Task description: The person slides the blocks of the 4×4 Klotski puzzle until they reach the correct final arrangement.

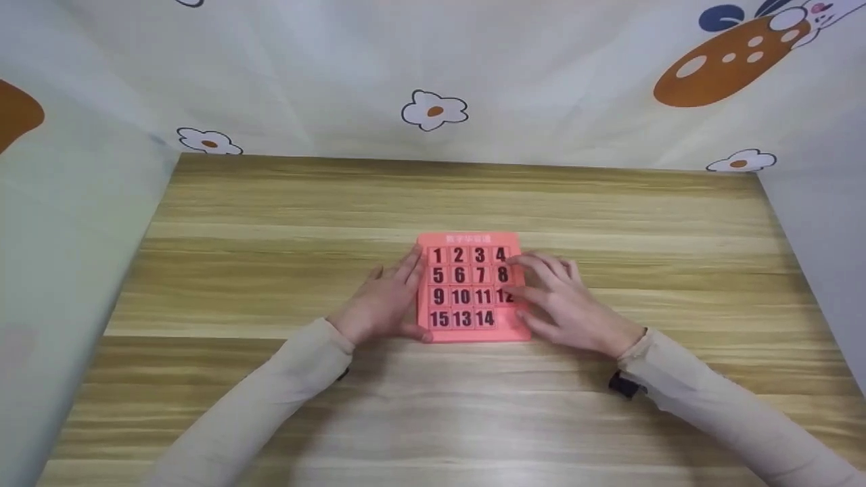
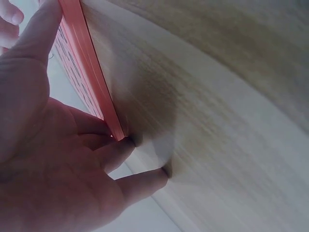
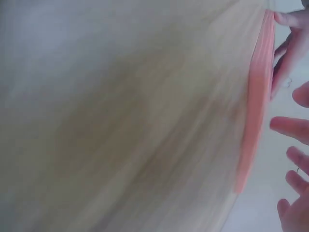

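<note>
A pink sliding number puzzle (image 1: 475, 335) lies flat on the wooden table. Its tiles read 1 to 12 in order over three rows; the bottom row shows 15, 13, 14, then a vacant cell at the right. My left hand (image 1: 382, 301) holds the puzzle's left side, thumb at the near left corner and fingers along the edge up to the far end, as the left wrist view (image 2: 63, 159) also shows. Over the right column hovers my right hand (image 1: 568, 301), fingers spread and slightly bent, one overlapping the 12 tile (image 1: 502, 295). In the right wrist view its fingers (image 3: 292, 128) appear raised above the puzzle.
The wood-grain table (image 1: 270, 216) extends around the puzzle on all sides. A pale cloth (image 1: 325, 81) with printed flowers hangs along the back, and light side panels (image 1: 74, 203) border the table. A dark band (image 1: 623, 385) shows at my right wrist.
</note>
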Demonstrator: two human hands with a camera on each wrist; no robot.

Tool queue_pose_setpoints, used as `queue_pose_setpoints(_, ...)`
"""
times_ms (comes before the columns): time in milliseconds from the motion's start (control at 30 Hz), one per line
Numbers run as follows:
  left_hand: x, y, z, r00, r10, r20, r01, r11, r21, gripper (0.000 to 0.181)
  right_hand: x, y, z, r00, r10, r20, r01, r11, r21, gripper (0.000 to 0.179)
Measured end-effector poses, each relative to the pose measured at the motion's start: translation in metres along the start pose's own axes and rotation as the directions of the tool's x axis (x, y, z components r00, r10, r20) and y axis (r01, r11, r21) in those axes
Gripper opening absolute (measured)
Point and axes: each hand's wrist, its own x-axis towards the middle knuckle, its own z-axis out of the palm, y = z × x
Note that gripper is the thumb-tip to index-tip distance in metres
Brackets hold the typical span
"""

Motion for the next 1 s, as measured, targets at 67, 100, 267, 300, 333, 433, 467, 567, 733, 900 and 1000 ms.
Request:
queue_pose_setpoints(67,-0.001,0.000,0.000,1.000,0.000,0.000,0.000,1.000,0.004,0.127,-0.004,0.002,-0.001,1.000,-0.015,0.009,0.015,1.000,0.016,0.032)
queue_pose_setpoints(100,-0.001,0.000,0.000,1.000,-0.001,0.001,0.001,1.000,0.007,0.127,-0.006,0.002,-0.002,0.999,-0.032,0.019,0.032,0.999,0.034,0.030)
queue_pose_setpoints(267,-0.002,0.000,-0.002,1.000,0.003,0.001,-0.003,1.000,0.012,0.127,-0.003,-0.001,-0.004,0.994,-0.105,0.024,0.102,0.991,0.091,0.023)
queue_pose_setpoints(300,-0.002,0.000,-0.002,1.000,0.004,-0.001,-0.004,1.000,0.009,0.128,0.000,-0.002,-0.003,0.994,-0.102,0.030,0.099,0.992,0.081,0.025)
queue_pose_setpoints(333,-0.002,0.000,-0.002,1.000,0.005,-0.003,-0.005,1.000,0.007,0.128,0.003,-0.004,-0.003,0.995,-0.095,0.037,0.092,0.993,0.067,0.028)
queue_pose_setpoints(433,-0.001,0.000,-0.002,1.000,0.007,-0.006,-0.007,1.000,0.009,0.128,0.011,-0.007,0.000,0.995,-0.052,0.089,0.050,0.998,0.023,0.038)
queue_pose_setpoints(467,0.000,0.000,-0.002,1.000,0.004,-0.003,-0.004,1.000,0.011,0.128,0.012,-0.008,0.001,0.994,-0.037,0.106,0.035,0.999,0.016,0.039)
queue_pose_setpoints(567,0.001,0.000,-0.001,1.000,-0.001,0.004,0.001,1.000,0.017,0.127,0.016,-0.007,-0.001,0.995,0.000,0.100,-0.001,1.000,0.007,0.032)
queue_pose_setpoints(733,0.001,0.000,-0.001,1.000,-0.011,0.008,0.011,1.000,0.010,0.127,0.024,-0.005,-0.005,0.998,0.014,0.058,-0.014,1.000,0.007,0.020)
queue_pose_setpoints(900,0.001,0.000,-0.001,1.000,-0.009,0.012,0.009,1.000,0.012,0.127,0.040,-0.012,0.005,0.984,-0.038,0.171,0.034,0.999,0.026,0.035)
queue_pose_setpoints(1000,0.000,0.001,-0.001,1.000,-0.002,0.009,0.001,0.999,0.034,0.126,0.042,-0.014,0.005,0.982,-0.022,0.186,0.020,1.000,0.017,0.032)
